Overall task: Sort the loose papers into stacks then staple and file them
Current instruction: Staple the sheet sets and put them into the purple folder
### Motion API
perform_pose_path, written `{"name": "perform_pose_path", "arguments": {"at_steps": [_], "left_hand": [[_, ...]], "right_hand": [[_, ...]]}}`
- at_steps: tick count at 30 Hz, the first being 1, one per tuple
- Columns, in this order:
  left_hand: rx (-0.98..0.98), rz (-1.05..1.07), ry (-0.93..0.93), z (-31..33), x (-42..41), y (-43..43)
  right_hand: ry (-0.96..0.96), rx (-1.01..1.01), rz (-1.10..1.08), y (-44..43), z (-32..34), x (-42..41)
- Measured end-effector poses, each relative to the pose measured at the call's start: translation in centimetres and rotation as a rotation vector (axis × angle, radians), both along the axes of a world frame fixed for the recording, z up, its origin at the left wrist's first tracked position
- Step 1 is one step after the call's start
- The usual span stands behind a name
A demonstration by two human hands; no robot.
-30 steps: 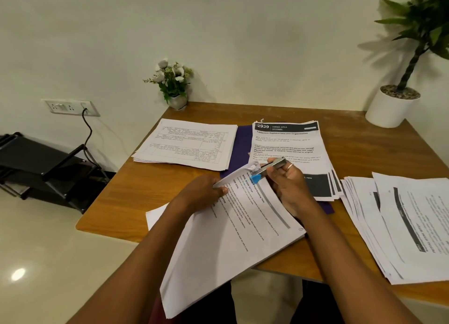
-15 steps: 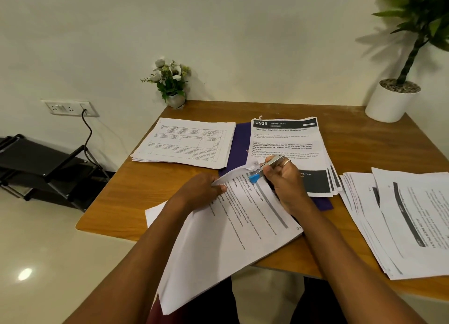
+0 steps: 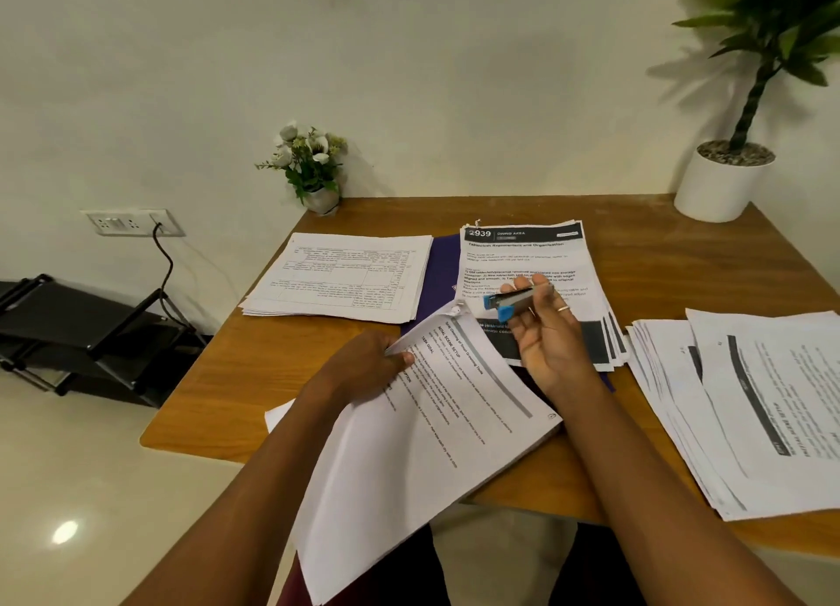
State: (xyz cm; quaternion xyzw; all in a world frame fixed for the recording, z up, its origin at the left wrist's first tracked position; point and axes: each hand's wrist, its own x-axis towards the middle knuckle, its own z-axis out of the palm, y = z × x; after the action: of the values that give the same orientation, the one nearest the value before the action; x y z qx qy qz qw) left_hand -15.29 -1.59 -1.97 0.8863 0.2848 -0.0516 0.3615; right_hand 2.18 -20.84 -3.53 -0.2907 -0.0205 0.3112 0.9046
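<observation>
My left hand (image 3: pixel 370 364) grips the left edge of a tilted paper stack (image 3: pixel 436 428) near its top corner, over the table's front edge. My right hand (image 3: pixel 545 332) holds a small blue and silver stapler (image 3: pixel 511 302), lifted just right of that curled corner and apart from it. A stack headed "2939 Dining Area" (image 3: pixel 522 260) lies behind on a purple folder (image 3: pixel 438 278). A table-printed stack (image 3: pixel 345 278) lies at the left, and a fanned pile of papers (image 3: pixel 750 405) at the right.
The wooden table (image 3: pixel 682 264) meets the wall. A small flower pot (image 3: pixel 313 169) stands at its back left and a large white potted plant (image 3: pixel 722 182) at the back right. A black rack (image 3: pixel 82 328) and a wall socket with a cable are left of the table.
My right hand has pulled the stapler off the stack's top corner and turned palm up, to the right. The corner now stands curled and free. My left hand keeps its grip.
</observation>
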Motion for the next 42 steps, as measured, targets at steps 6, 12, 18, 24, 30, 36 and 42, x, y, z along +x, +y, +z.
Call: {"name": "perform_pose_path", "arguments": {"at_steps": [6, 12, 18, 24, 30, 36, 42], "left_hand": [[0.024, 0.037, 0.007, 0.7, 0.0, -0.8], [0.022, 0.024, 0.067, 2.4, -0.3, -0.9], [-0.141, 0.16, -0.067, 7.3, 2.2, 0.0], [-0.29, 0.303, -0.138, 6.5, 9.4, -3.1], [-0.515, 0.447, -0.229, 4.0, 14.7, -4.6], [-0.51, 0.505, -0.312, 2.5, 17.7, -3.7], [-0.196, 0.309, -0.387, 2.9, 17.0, -4.5]], "right_hand": [[0.019, 0.09, 0.089, -1.0, 0.0, 0.3], [-0.112, -0.069, 0.108, -4.7, 2.7, -0.7], [-0.288, -0.328, 0.118, -8.3, 5.2, -1.9], [-0.418, -0.734, -0.028, -7.8, 6.8, -0.5], [-0.69, -1.261, -0.2, -8.9, 6.7, 1.4], [-0.809, -1.277, -0.218, -8.2, 4.6, 1.8], [-0.998, -1.452, -0.314, -7.2, 3.7, 1.1]]}}
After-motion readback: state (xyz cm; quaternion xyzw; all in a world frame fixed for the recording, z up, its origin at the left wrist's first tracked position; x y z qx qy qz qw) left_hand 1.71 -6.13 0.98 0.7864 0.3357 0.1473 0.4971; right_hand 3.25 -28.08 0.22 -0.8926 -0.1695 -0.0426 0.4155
